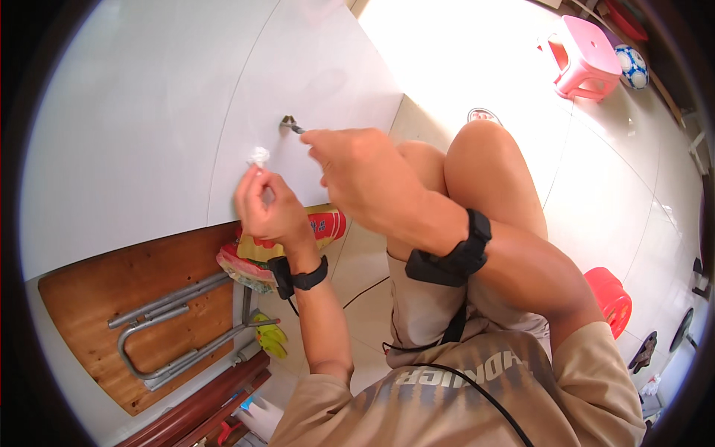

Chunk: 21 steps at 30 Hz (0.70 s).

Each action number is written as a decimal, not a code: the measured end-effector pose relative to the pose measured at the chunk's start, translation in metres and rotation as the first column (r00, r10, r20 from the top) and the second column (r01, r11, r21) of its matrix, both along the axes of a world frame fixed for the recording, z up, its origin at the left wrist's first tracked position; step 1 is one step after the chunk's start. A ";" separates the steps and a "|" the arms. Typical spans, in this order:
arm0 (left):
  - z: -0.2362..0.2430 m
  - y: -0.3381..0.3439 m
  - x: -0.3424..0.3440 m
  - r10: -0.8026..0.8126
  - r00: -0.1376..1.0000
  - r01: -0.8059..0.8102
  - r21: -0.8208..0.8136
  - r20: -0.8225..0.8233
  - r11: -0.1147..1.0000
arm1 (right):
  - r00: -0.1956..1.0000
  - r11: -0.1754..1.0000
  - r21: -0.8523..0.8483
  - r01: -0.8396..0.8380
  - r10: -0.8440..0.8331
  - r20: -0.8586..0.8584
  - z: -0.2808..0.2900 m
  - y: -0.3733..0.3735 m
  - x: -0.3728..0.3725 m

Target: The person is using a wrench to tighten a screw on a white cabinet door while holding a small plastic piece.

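My right hand (350,164) is closed around a thin dark tool (298,130), whose far end meets a small metal fitting (288,121) on the white panel (149,112). The tool's handle is hidden in my fingers. Lower and to the left, my left hand (269,208) pinches a small crumpled white wad (258,155) close to the panel's surface. Both wrists carry black straps.
A folded wooden table (82,313) with metal legs leans at the lower left, beside red-yellow packages (328,225) and yellow-green gloves (270,339). On the tiled floor (618,186) are a pink stool (585,48), a ball (631,67) and a red stool (607,298). My bent legs are below.
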<state>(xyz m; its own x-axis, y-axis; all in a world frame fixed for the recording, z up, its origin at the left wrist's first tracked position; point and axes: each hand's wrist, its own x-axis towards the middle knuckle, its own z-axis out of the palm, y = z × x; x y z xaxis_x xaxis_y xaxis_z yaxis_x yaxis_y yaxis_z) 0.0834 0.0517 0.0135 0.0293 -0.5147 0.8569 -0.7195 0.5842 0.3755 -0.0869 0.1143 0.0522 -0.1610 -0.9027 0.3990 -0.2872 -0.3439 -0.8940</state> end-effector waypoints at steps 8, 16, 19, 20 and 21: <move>-0.072 0.061 -0.008 -0.052 0.997 0.022 0.452 0.054 0.892 | 0.991 0.999 -0.041 0.034 -0.040 -0.131 -0.008 0.003 -0.005; -0.094 0.090 0.008 -0.013 0.997 0.050 0.499 -0.077 0.865 | 0.996 0.995 -0.059 0.081 -0.083 -0.019 -0.002 -0.007 -0.007; -0.081 0.077 0.009 -0.016 0.985 0.102 0.512 -0.170 0.853 | 0.990 0.995 0.058 0.076 -0.069 -0.121 -0.007 -0.010 -0.010; -0.073 0.072 0.011 -0.008 0.984 0.096 0.483 -0.180 0.871 | 0.996 0.998 0.004 0.056 -0.056 -0.069 -0.005 -0.012 -0.006; -0.059 0.065 -0.001 -0.006 0.980 0.097 0.449 -0.199 0.888 | 0.995 0.998 -0.001 0.064 -0.064 -0.072 -0.002 -0.011 -0.007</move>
<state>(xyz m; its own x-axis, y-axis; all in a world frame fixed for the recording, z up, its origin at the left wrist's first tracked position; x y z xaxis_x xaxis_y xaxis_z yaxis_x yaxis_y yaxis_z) 0.0826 0.1165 -0.0453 0.1280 -0.8510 0.5094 -0.5831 0.3509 0.7327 -0.0938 0.1034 0.0506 -0.1891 -0.8922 0.4102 -0.3720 -0.3215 -0.8708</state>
